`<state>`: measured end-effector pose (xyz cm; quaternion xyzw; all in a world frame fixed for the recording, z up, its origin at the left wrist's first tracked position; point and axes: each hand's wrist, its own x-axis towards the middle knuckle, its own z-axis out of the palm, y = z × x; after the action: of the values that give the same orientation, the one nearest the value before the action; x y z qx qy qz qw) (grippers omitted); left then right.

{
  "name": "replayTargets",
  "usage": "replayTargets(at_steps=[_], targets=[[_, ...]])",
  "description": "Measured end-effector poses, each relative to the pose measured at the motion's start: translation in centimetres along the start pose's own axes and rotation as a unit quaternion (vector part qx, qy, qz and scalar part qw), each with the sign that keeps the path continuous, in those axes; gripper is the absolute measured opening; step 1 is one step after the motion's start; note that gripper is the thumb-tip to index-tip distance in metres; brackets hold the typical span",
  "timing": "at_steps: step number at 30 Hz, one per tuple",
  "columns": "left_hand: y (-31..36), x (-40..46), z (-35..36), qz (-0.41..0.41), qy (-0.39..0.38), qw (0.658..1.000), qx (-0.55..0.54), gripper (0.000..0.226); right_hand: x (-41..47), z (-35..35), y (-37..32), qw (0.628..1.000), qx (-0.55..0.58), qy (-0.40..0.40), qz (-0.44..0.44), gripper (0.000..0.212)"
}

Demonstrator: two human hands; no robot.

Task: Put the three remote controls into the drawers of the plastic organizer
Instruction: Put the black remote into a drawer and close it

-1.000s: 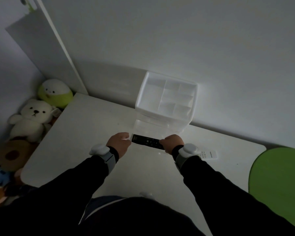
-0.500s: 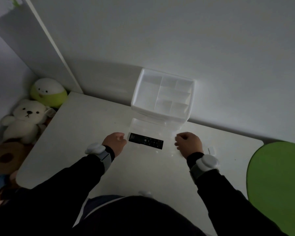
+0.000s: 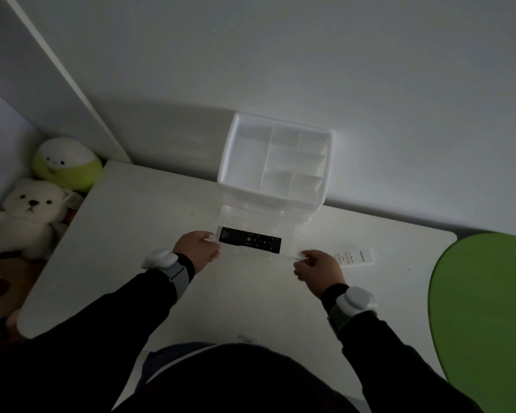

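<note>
My left hand (image 3: 197, 246) and right hand (image 3: 315, 265) each pinch a front corner of the clear drawer (image 3: 255, 244), pulled out over the bench (image 3: 149, 213) so the black remote (image 3: 249, 240) lies flat inside. The white remote (image 3: 352, 256) waits just right; its lettering is unreadable. The organizer (image 3: 273, 163) stands behind.

Our right hand (image 3: 316, 265) has come back to the drawer (image 3: 256, 234) front. It seems to pinch the corner, uncovering the white remote (image 3: 353, 257).
</note>
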<state>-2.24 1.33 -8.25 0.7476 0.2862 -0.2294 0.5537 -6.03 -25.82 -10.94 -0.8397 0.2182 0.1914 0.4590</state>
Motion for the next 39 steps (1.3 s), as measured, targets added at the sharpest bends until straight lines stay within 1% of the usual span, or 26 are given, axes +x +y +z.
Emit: replayTargets(at_steps=[2,3,5,6,7,8,10,11,12,13,15,18,19,22,23,25,27,29,31,34,37,39], targets=[[0.7,0.2,0.1,0.007,0.005,1.000,-0.005,0.017,0.8,-0.1,-0.3,1.000,-0.001,0.005,0.003,0.044],[1.0,0.2,0.2,0.008,0.010,1.000,-0.002,0.017,1.1,-0.1,-0.5,1.000,-0.003,0.008,0.004,0.045],[1.6,0.4,0.4,0.006,0.012,1.000,-0.002,0.025,2.0,-0.1,-0.5,1.000,-0.006,0.016,0.008,0.049],[1.8,0.6,0.4,0.009,0.014,1.000,-0.013,0.022,2.5,0.0,-0.6,1.000,-0.007,0.023,0.008,0.050],[2.0,1.0,0.4,0.015,0.012,1.000,-0.018,0.014,2.9,0.0,-0.7,0.999,-0.008,0.030,0.011,0.052],[1.9,1.9,0.4,0.019,0.010,1.000,-0.019,0.021,3.3,0.0,-0.8,0.999,-0.013,0.038,0.013,0.051],[1.8,3.4,0.2,0.024,0.011,1.000,0.009,0.058,3.5,-0.2,-1.8,0.998,-0.031,0.046,0.006,0.040],[1.7,4.2,0.1,0.027,0.007,0.999,0.024,0.064,3.6,-0.3,-2.2,0.998,-0.040,0.048,0.003,0.032],[1.9,4.7,0.2,0.028,0.002,0.999,0.045,0.064,3.6,-0.3,-2.7,0.998,-0.046,0.051,-0.001,0.025],[2.0,5.2,0.2,0.025,0.000,0.998,0.058,0.062,3.6,-0.4,-3.2,0.997,-0.051,0.056,-0.005,0.023],[2.5,6.0,0.4,0.031,0.011,0.997,0.070,0.062,3.9,-0.5,-3.7,0.997,-0.058,0.058,-0.005,0.025],[2.8,7.6,0.6,0.055,0.023,0.993,0.104,0.045,4.2,-0.5,-4.5,0.996,-0.066,0.064,0.001,0.021],[3.2,7.4,0.6,0.055,0.022,0.992,0.110,0.044,4.3,-0.5,-4.7,0.996,-0.064,0.067,0.002,0.023],[4.3,6.5,0.5,0.046,0.017,0.993,0.109,0.052,4.4,-0.6,-5.0,0.996,-0.062,0.069,0.002,0.021],[4.2,6.6,0.5,0.044,0.019,0.992,0.114,0.051,4.4,-0.6,-5.0,0.996,-0.062,0.069,0.001,0.020],[4.0,6.6,0.5,0.052,0.021,0.991,0.123,0.037,4.5,-0.6,-4.9,0.996,-0.060,0.071,0.005,0.020],[3.8,6.2,0.8,0.064,0.033,0.988,0.140,0.015,4.6,-0.7,-4.8,0.996,-0.057,0.074,0.006,0.021],[3.7,5.6,1.0,0.069,0.035,0.987,0.142,0.017,4.5,-0.7,-4.8,0.996,-0.053,0.074,0.007,0.020],[3.9,5.6,1.2,0.082,0.035,0.985,0.145,0.013,4.5,-0.7,-4.9,0.996,-0.049,0.074,0.007,0.019],[4.2,6.2,1.3,0.098,0.035,0.981,0.164,0.022,4.6,-0.8,-5.5,0.995,-0.049,0.085,0.004,0.019],[4.8,6.1,1.5,0.108,0.041,0.978,0.176,0.012,4.7,-0.9,-6.0,0.995,-0.043,0.089,0.004,0.019],[4.8,6.2,1.5,0.103,0.038,0.979,0.173,0.013,5.0,-0.7,-5.6,0.995,-0.045,0.086,0.014,0.019]])
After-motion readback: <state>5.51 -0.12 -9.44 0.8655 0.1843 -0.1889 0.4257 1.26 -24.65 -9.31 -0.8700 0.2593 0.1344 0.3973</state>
